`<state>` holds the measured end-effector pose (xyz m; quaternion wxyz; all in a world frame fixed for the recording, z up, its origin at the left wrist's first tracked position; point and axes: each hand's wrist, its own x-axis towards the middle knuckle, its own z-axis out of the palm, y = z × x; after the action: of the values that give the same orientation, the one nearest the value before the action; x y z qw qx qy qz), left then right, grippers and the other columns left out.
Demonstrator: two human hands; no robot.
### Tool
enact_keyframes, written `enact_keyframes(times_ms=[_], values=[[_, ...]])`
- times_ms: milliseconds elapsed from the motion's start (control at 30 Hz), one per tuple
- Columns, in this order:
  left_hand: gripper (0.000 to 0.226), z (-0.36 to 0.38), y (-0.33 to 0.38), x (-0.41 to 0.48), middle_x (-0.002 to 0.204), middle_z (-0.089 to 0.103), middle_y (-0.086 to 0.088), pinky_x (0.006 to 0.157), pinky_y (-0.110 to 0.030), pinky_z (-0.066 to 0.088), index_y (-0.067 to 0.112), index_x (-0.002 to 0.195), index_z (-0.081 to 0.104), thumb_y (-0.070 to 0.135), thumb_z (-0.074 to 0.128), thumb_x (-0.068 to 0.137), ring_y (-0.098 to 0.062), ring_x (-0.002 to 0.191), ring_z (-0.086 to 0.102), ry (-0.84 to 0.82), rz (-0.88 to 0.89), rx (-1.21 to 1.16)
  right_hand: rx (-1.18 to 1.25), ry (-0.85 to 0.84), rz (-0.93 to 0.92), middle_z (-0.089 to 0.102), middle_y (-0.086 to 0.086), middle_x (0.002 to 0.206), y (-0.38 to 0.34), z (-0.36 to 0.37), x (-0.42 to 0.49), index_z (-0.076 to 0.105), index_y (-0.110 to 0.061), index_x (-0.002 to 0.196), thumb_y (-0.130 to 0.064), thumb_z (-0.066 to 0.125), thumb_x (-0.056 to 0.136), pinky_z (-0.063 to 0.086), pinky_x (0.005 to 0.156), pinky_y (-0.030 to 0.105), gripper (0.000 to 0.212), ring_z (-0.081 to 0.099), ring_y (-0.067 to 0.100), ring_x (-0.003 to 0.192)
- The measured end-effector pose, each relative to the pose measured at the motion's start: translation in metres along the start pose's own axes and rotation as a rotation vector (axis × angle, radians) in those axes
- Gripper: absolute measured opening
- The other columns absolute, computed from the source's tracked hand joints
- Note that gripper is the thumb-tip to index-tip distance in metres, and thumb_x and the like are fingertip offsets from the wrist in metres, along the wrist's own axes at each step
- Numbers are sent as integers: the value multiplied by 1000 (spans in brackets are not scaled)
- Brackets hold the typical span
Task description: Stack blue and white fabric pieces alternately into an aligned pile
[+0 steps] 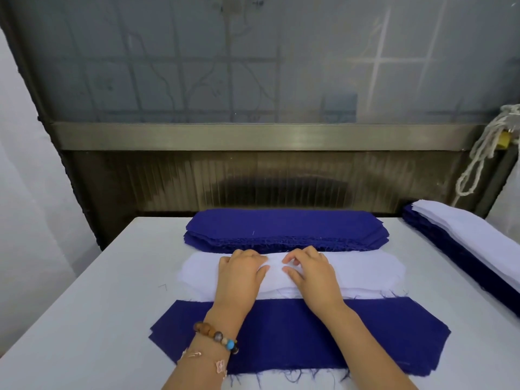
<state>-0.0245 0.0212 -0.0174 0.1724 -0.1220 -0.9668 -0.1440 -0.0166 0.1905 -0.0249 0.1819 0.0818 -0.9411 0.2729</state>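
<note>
Pinching the top white piece (365, 270) — left hand (239, 274), right hand (312, 273) — fingers curled.

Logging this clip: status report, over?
Both busy: left hand, right hand pinching top white piece. Destination near blue pile uncovered. Nothing in the way.

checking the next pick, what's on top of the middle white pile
The left hand and right hand rest on the white pile, fingers bent onto its top piece. Their palms cover the middle; a pinch cannot be told.
</note>
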Motion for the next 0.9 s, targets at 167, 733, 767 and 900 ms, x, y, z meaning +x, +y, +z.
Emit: enact_keyframes(times_ms=[167,733,767,900], values=[[23,-4,1,0,113,52,14,87,-27,32,37,119,54,44,49,97,-9,108,46,8,-77,-59,20,9,21,51,-7,103,-1,-1,0,60,-29,105,-29,56,95,44,86,28,10,49,12,95],[19,-32,-23,-5,91,53,23,99,-28,25,44,102,56,46,66,85,3,94,48,-40,75,-206,-130,-114,-81,36,-9,104,-2,-8,1,38,-43,138,-31,46,99,42,84,28,42,38,10,97],[20,-33,-24,-4,94,51,24,99,-27,24,45,105,58,45,65,86,2,97,46,-47,82,-167,-137,-113,-83,35,-9,105,-3,-8,1,42,-41,135,-29,46,99,42,83,29,38,37,10,98],[15,-35,-30,-4,92,52,22,92,-25,29,43,98,61,40,69,85,-1,97,51,5,30,-176,-178,-52,-40,37,-5,115,-4,-9,1,49,-28,125,-31,50,97,43,83,24,27,38,13,103]])
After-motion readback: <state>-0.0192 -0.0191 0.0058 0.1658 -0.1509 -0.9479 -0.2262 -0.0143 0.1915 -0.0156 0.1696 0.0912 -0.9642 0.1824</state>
